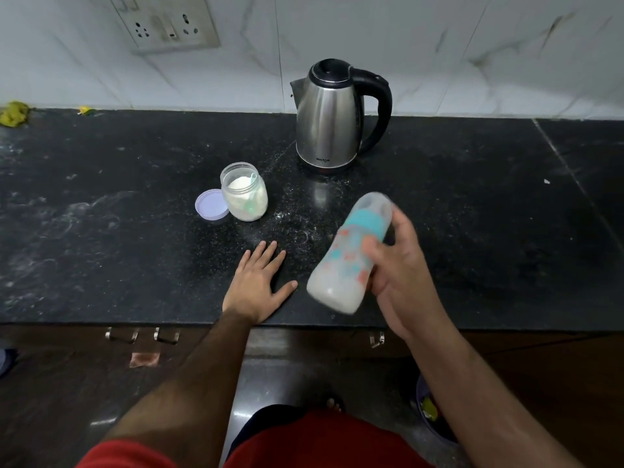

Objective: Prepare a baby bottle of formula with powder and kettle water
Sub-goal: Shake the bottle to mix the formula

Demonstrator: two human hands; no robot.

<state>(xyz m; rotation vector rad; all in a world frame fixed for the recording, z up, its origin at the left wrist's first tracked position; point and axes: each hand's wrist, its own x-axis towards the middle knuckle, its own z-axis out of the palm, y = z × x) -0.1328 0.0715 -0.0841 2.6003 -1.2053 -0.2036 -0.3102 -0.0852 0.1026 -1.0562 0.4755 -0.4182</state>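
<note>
My right hand [398, 265] grips a capped baby bottle [344, 261] with a teal collar, tilted above the counter and blurred; cloudy white liquid fills it. My left hand [258, 285] rests flat, fingers straight, on the black counter [135, 231] near its front edge. An open clear jar of white powder [244, 192] with a scoop inside stands behind my left hand. Its lilac lid [211, 204] lies beside it on the left. A steel kettle [332, 116] with a black handle stands at the back, lid closed.
Spilled powder dusts the counter between the jar and the bottle. A wall socket [165, 23] sits on the tiled wall at the back left. Yellow scraps [13, 113] lie at the far left. Drawer handles [141, 334] run below the counter edge.
</note>
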